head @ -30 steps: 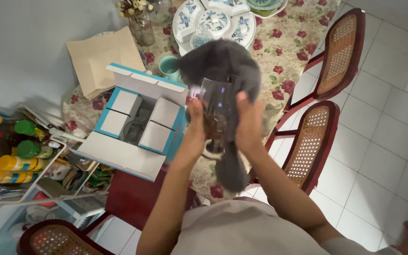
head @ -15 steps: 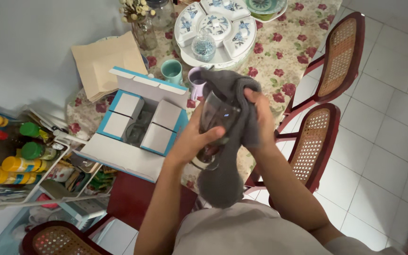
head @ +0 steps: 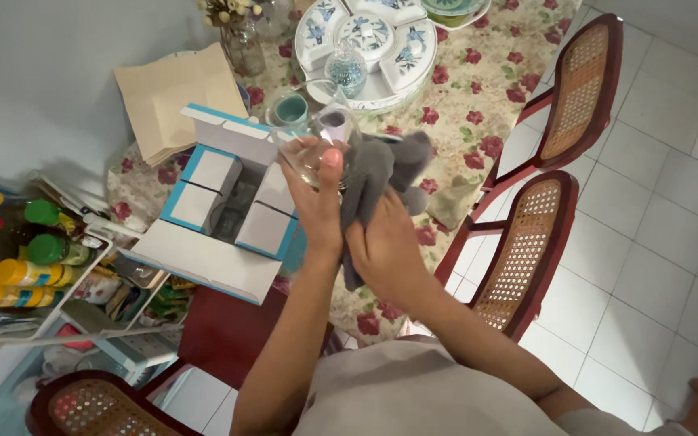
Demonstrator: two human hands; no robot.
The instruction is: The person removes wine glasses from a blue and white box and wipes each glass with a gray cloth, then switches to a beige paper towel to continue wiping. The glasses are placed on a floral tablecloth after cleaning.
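My left hand [head: 317, 202] grips a clear drinking glass [head: 322, 139] by its side, thumb up along the wall, above the table's near edge. My right hand [head: 383, 242] holds a grey cloth [head: 383, 165] bunched against the glass's right side; the cloth hangs down past my palm. Just left of the hands lies an open white and blue cardboard box [head: 221, 206] with flaps spread and dark inserts inside.
The table carries a floral tablecloth [head: 494, 81], a white sectioned dish set with blue flowers [head: 365, 36], a teal cup [head: 291, 109] and brown paper envelopes [head: 175, 89]. Two cane-backed chairs [head: 527, 250] stand at the right. A rack with coloured bottles [head: 18, 258] is at the left.
The cloth had been wrapped over the glass in front of me; now it has slid to the right, the glass is bared in my left hand, and both hands are lower.
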